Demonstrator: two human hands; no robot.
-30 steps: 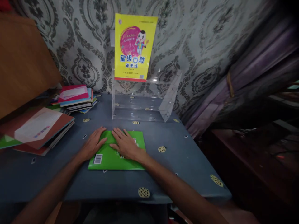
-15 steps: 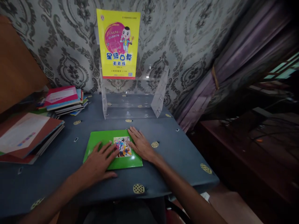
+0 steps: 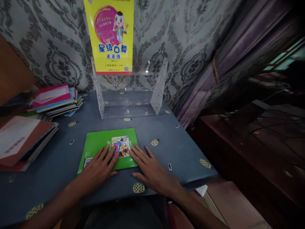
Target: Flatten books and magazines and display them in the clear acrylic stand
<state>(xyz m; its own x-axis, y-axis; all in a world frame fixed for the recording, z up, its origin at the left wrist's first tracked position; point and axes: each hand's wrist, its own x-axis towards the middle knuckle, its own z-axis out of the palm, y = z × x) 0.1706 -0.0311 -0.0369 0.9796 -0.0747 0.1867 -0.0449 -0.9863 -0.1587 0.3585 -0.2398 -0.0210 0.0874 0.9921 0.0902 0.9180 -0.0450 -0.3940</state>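
head view: my left hand (image 3: 98, 167) lies over the green book (image 3: 96, 140), palm down, spread loosely, tips at the lower left of the cover picture (image 3: 124, 143), holding nothing. my right hand (image 3: 152, 171) is flat too, spread, tips on the book's right edge, thumb out past the lower edge; pinching nothing. book lies shut on the blue table (image 3: 186, 149), right in front of me, slightly askew. behind it, clear rack (image 3: 158, 95) with yellow book (image 3: 113, 38) upright at its top. two book piles, near (image 3: 23, 136) and far (image 3: 53, 95), at left.
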